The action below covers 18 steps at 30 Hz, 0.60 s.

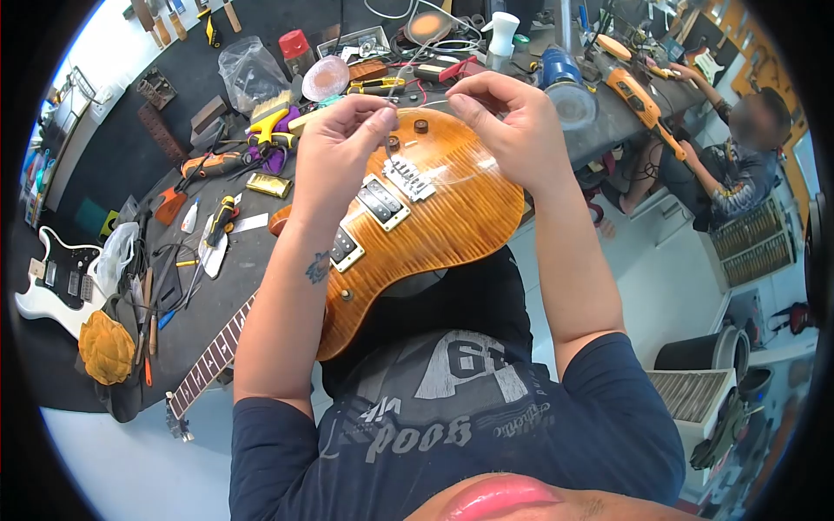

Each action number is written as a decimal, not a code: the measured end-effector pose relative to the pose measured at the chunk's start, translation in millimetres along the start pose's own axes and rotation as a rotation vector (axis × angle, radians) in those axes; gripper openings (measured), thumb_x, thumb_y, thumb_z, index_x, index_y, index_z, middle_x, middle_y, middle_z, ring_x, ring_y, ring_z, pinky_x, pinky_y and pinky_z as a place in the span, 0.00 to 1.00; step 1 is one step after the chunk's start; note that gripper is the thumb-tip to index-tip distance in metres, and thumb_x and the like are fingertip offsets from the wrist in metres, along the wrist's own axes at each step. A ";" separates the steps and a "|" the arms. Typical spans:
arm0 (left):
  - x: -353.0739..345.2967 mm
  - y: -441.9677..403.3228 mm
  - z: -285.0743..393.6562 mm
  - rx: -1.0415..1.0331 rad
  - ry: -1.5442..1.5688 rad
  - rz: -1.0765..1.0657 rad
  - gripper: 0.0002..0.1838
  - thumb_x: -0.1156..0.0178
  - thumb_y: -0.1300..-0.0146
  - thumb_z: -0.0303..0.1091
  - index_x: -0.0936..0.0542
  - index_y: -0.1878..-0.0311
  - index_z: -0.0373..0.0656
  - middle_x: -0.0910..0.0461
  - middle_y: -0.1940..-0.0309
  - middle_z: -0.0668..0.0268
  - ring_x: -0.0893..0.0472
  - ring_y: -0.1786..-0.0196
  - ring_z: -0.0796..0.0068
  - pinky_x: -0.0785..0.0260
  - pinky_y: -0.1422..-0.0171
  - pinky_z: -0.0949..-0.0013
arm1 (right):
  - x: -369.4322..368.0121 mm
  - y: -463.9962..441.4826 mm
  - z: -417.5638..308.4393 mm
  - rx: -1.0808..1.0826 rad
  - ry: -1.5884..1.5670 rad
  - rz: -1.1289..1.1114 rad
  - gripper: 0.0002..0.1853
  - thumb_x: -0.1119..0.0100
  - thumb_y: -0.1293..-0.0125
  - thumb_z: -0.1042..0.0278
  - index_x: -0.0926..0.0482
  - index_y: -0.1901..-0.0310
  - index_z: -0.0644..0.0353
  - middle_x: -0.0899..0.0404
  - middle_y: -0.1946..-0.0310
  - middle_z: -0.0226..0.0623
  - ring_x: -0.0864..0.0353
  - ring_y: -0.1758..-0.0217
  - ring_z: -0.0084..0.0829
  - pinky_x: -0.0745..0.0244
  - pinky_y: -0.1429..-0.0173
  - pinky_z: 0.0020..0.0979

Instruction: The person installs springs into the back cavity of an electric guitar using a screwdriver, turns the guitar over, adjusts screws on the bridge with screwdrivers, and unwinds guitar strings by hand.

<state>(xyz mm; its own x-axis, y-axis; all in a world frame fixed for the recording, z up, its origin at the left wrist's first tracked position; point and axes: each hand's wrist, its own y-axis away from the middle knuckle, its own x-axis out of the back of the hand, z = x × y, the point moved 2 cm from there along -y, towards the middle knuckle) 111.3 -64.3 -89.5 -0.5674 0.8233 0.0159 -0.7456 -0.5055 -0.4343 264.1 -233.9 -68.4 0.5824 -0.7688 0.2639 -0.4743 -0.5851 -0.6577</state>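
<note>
An amber electric guitar (434, 234) with a flamed top lies across my lap, its neck (213, 356) pointing down to the left. Over the body, my left hand (346, 139) pinches a thin guitar string (426, 104). My right hand (512, 126) also has fingers and thumb closed on the string, to the right. Part of the string loops over the guitar top near the bridge (408, 178). Two pickups (382, 201) sit below the bridge, and a dark knob (421, 126) shows between my hands. The exact string ends are too fine to make out.
Along the dark workbench (252, 286) lie a yellow brush (269, 113), pliers (222, 217), an orange tool (213, 163) and a plastic bag (252, 74). A white guitar body (65, 282) rests at far left. At right, another person (738, 165) handles an orange guitar neck (638, 100).
</note>
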 end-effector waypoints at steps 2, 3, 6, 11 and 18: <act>7.5 1.5 -6.0 0.015 0.000 0.025 0.09 0.34 0.20 0.31 0.14 0.46 0.36 0.11 0.59 0.67 0.19 0.60 0.84 0.26 0.51 0.75 | 1.9 5.7 5.9 -0.040 -0.061 0.001 0.08 0.28 0.25 0.67 0.10 0.53 0.64 0.10 0.65 0.30 0.13 0.60 0.20 0.18 0.52 0.27; 10.1 2.7 -8.2 0.017 0.004 0.004 0.08 0.36 0.19 0.32 0.17 0.45 0.37 0.11 0.59 0.66 0.20 0.59 0.84 0.26 0.49 0.75 | 2.6 8.2 8.5 -0.062 -0.091 -0.001 0.07 0.29 0.25 0.69 0.10 0.52 0.63 0.10 0.64 0.30 0.12 0.59 0.19 0.18 0.51 0.27; 13.4 13.2 -2.9 0.024 -0.032 0.025 0.07 0.36 0.19 0.31 0.17 0.47 0.37 0.11 0.59 0.67 0.19 0.58 0.85 0.25 0.49 0.76 | 3.6 13.4 12.4 -0.055 -0.240 -0.015 0.14 0.29 0.25 0.72 0.15 0.40 0.60 0.10 0.60 0.32 0.11 0.55 0.22 0.16 0.48 0.28; 21.8 27.2 -1.7 0.072 -0.041 0.080 0.09 0.38 0.17 0.34 0.16 0.46 0.39 0.11 0.56 0.66 0.19 0.57 0.83 0.25 0.46 0.73 | -1.3 17.2 9.0 -0.060 -0.476 -0.012 0.23 0.33 0.23 0.75 0.25 0.30 0.63 0.11 0.51 0.40 0.12 0.46 0.26 0.16 0.38 0.31; 24.4 33.2 0.2 0.075 -0.007 0.089 0.08 0.39 0.16 0.34 0.17 0.47 0.40 0.11 0.56 0.67 0.18 0.56 0.83 0.24 0.45 0.72 | 0.6 30.4 29.6 -0.173 -0.499 0.046 0.19 0.35 0.23 0.76 0.23 0.34 0.67 0.12 0.46 0.42 0.14 0.44 0.26 0.18 0.35 0.31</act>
<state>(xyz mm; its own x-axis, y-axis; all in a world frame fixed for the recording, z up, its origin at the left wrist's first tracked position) 72.6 -61.0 -103.4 -0.6348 0.7726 -0.0138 -0.7159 -0.5948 -0.3656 269.5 -244.6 -109.2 0.7820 -0.6029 -0.1582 -0.5841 -0.6204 -0.5233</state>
